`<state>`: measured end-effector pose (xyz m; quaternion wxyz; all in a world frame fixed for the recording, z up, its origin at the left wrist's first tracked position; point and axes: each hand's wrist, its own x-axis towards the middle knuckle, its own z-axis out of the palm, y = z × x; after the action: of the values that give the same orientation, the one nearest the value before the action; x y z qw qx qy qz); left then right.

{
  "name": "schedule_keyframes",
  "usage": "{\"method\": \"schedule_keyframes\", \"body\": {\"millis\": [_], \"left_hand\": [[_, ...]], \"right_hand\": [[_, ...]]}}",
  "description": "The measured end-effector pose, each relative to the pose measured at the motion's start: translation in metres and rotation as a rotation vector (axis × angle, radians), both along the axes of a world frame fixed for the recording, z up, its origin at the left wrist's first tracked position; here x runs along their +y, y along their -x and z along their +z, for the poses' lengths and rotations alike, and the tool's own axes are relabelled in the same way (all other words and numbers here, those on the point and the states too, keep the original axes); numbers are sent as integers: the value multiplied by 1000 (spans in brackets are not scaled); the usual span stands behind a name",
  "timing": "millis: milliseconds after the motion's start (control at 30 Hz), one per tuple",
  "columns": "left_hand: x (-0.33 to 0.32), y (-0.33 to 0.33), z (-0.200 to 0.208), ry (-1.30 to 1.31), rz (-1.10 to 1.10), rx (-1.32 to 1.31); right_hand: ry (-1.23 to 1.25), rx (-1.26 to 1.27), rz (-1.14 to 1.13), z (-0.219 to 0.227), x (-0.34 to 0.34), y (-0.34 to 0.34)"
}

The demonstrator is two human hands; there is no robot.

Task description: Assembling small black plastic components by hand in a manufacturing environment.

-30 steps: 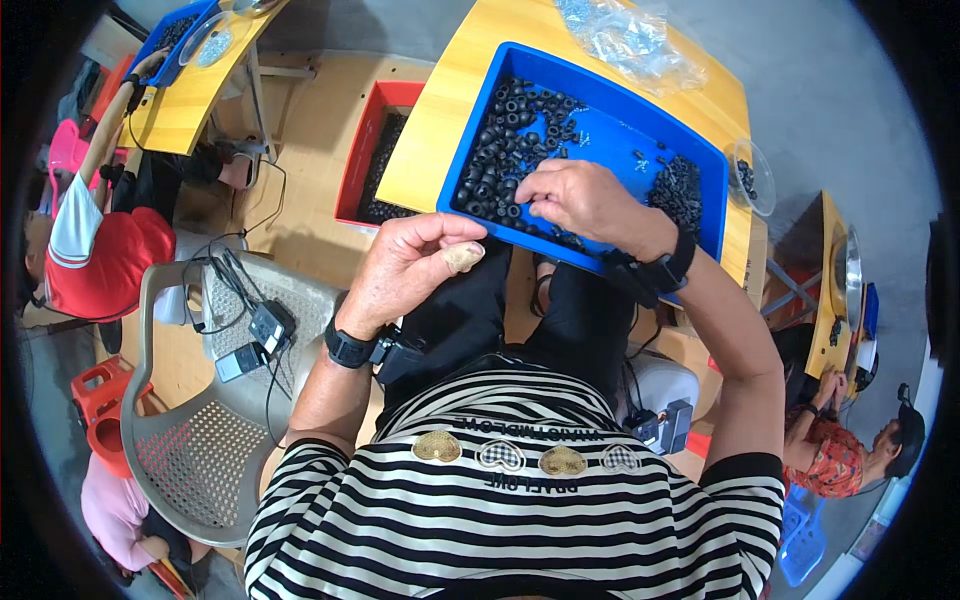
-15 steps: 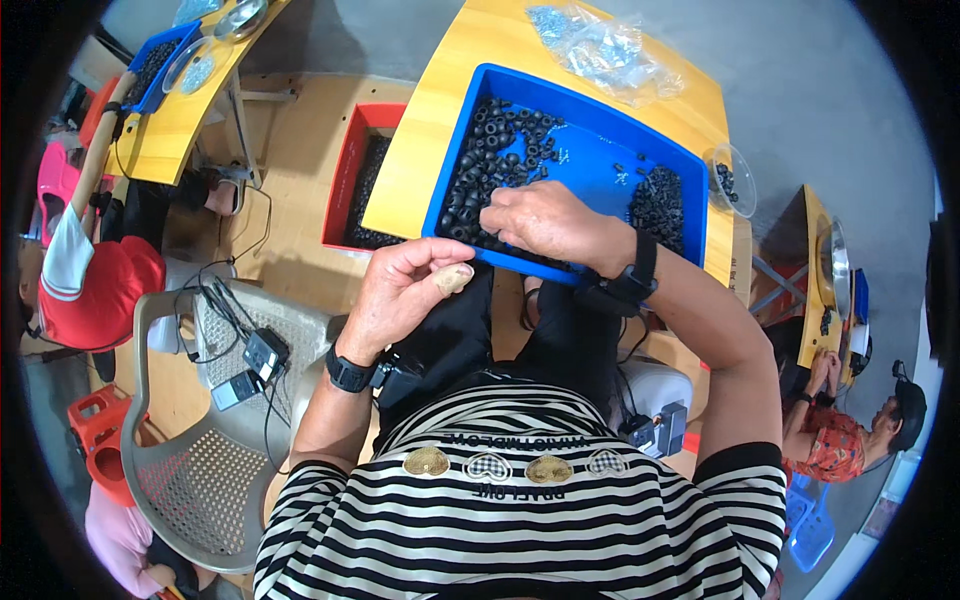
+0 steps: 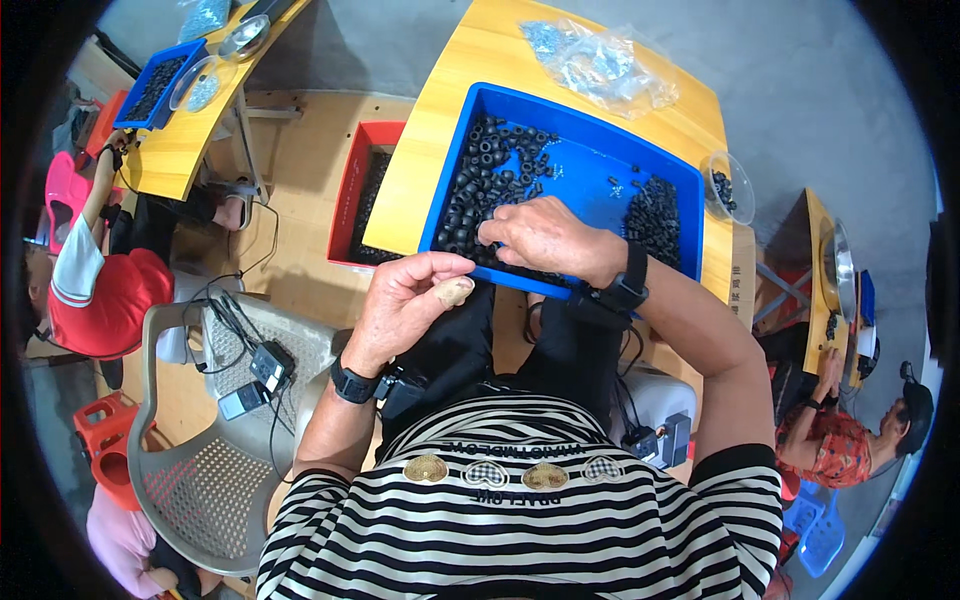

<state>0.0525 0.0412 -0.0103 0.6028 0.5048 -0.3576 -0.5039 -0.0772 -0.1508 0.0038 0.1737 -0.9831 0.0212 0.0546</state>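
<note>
My right hand (image 3: 545, 238) reaches into the blue tray (image 3: 470, 110), over loose black ring-shaped parts (image 3: 485, 180). Its fingers are curled down and pinched, and their tips are partly hidden, so whatever they grip does not show. My left hand (image 3: 405, 300) is at the tray's near left rim, above my lap. Its thumb and index finger come close together in a pinch; the thumb wears a tan cover (image 3: 453, 290). Anything between them is too small to make out. A heap of smaller black parts (image 3: 655, 220) lies at the tray's right end.
The tray rests on a yellow table (image 3: 420, 150). Clear plastic bags (image 3: 610, 70) lie at its far side, and a clear bowl (image 3: 730, 190) sits at the right edge. A red bin (image 3: 350, 190) stands left, near a grey chair (image 3: 200, 480). Co-workers sit on both sides.
The view has shifted slightly, so the tray appears a little lower. My left thumb and index finger have moved slightly apart. My right hand stays over the black parts, its fingers shifting a little.
</note>
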Motion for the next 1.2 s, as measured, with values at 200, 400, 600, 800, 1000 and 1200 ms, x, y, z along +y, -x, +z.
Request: {"method": "schedule_keyframes", "body": {"millis": [200,400,600,800,1000,1200], "left_hand": [[-1,3,4,-3,15,-29],[-13,4,12,-4,137,-17],[-31,15,15,62,58,122],[-40,27,19,68,-140,357],[-34,24,13,44,-80,477],[-28,20,3,68,-83,578]], "right_hand": [[7,72,-60,-1,3,-3],[-170,-181,-235,30,10,23],[-112,-395,-276,58,25,38],[-37,-505,-250,59,34,43],[-414,-295,-532,69,7,62],[-338,-58,-550,40,-20,83]]}}
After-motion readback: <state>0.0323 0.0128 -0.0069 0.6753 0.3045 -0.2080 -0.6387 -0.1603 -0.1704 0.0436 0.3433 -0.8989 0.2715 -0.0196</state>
